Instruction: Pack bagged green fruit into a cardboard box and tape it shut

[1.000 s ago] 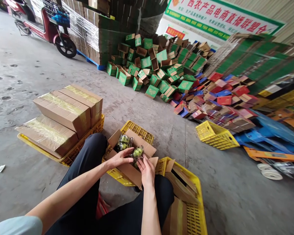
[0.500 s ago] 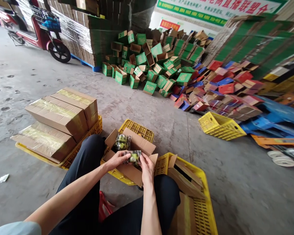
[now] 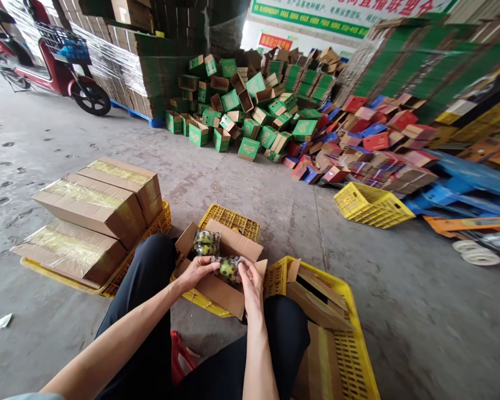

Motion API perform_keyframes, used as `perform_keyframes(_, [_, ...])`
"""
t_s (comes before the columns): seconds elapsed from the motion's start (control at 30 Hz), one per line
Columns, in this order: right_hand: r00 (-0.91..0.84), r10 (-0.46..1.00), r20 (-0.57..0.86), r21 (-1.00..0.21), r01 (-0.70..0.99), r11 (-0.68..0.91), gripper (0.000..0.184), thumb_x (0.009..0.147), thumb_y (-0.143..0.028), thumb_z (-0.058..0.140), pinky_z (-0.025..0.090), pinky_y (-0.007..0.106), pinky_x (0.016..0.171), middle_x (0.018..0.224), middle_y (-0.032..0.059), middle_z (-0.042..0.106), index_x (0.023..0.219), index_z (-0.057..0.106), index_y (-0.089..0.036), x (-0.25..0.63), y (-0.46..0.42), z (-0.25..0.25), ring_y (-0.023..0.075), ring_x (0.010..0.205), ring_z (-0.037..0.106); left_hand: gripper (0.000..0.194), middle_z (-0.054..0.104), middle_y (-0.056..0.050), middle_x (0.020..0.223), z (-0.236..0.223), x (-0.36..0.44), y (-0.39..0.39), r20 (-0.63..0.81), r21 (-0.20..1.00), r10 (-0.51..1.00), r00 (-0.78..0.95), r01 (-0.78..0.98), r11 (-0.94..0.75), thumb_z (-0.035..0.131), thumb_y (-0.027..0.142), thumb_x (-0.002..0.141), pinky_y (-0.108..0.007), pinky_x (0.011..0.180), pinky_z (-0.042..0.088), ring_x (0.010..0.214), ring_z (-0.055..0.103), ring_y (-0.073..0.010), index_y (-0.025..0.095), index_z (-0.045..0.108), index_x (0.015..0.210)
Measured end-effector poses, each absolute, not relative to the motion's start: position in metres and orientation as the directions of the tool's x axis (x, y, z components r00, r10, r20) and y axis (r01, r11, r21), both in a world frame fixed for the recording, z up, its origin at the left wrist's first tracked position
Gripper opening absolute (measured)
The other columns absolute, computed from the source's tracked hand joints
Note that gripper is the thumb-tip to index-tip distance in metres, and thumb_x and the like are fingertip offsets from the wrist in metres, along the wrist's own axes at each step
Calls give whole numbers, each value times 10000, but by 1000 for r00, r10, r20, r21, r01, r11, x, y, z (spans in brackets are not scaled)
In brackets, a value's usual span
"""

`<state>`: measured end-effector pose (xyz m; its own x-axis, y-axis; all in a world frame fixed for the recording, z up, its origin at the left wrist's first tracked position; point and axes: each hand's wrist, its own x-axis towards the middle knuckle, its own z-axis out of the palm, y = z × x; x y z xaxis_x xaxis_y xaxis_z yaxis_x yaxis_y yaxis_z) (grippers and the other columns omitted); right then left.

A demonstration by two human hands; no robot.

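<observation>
Between my two hands is a clear plastic-wrapped pack of green fruit [image 3: 228,269], its exact kind too small to make out. My left hand [image 3: 200,270] pinches its left end, and my right hand [image 3: 250,280] grips the right end. The pack is over an open cardboard box [image 3: 220,293] with its flaps spread. Inside that box, toward the back left, sits another wrapped pack [image 3: 206,243] of similar fruit. A yellow crate [image 3: 238,219] lies under the box. My forearms and hands hide part of the box's inside.
Taped cartons [image 3: 89,203] are stacked in a yellow crate [image 3: 166,218] to my left. At my right knee, another yellow crate [image 3: 355,328] holds cartons. Farther off lie heaped green boxes [image 3: 233,101], red and blue boxes [image 3: 375,141], a lone yellow crate [image 3: 373,206] and a scooter [image 3: 52,72].
Both hands keep hold of the wrapped pack, which has shifted and turned slightly between them. The camera view has moved a little, so the background sits farther left.
</observation>
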<state>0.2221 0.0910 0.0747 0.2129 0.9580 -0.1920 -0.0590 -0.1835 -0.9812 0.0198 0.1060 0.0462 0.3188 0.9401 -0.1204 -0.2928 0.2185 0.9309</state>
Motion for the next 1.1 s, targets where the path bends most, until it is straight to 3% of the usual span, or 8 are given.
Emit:
perform_keyframes(0.17, [182,978,-104,-989,83,-120,444,754,-550,757,578,419,949,1062,84,812,1028,804,-202,227,89,78,296,1029,730,550,785,-85,1044,49,15,106,-173,912,931,320,-305,274,933,459,682,-346,945,490,955,692,-238,144,801,1113])
perform_keyframes(0.33, [266,951,-156,-982,60,-178,396,708,-511,738,590,357,752,934,74,804,939,798,-194,231,89,76,270,881,725,636,775,-84,1160,53,16,103,-184,866,913,364,-379,326,883,226,639,-339,999,475,1053,701,-243,178,753,1259])
perform_keyframes(0.53, [300,943,-146,-989,-69,-132,319,668,-445,737,592,368,817,1289,126,733,867,757,-197,230,90,66,303,1108,699,745,778,-91,1110,54,16,104,-231,833,889,396,-392,391,708,150,620,-308,857,507,987,708,-236,167,680,1364])
perform_keyframes(0.67, [325,946,7,-977,205,-63,253,787,-383,617,577,402,924,1263,129,738,885,755,-195,236,92,67,297,1131,693,667,712,-110,1329,54,15,104,-212,858,918,335,-386,339,738,173,620,-370,985,511,1253,633,-310,201,726,1286])
perform_keyframes(0.77, [282,954,99,-699,702,-135,346,901,-190,451,491,365,1076,1270,151,729,1028,772,-155,237,91,76,261,1226,654,582,701,-102,1360,57,13,105,-203,891,938,283,-345,297,794,217,651,-402,1080,471,1340,589,-329,222,751,1231])
perform_keyframes(0.87, [172,981,-86,-273,943,-190,399,891,-48,430,478,308,1055,1239,184,734,1068,781,-118,231,84,82,253,1200,673,552,739,-118,1272,61,11,107,-201,909,937,286,-302,287,831,297,692,-401,1021,504,1257,652,-330,201,743,1228])
perform_keyframes(1.0, [129,963,-237,-154,974,-168,362,872,-11,482,519,308,940,1094,200,774,1006,801,-118,220,77,82,279,1088,727,513,763,-128,1166,63,10,110,-178,929,967,184,-292,227,836,406,722,-349,866,542,1060,726,-297,161,750,1165])
perform_keyframes(1.1, [118,950,-288,-107,982,-154,377,899,-19,467,526,327,916,1097,213,777,1048,799,-118,215,77,80,286,1089,735,490,766,-86,874,65,5,111,-135,970,991,24,-199,137,793,465,791,-322,741,526,791,711,-232,141,751,1155])
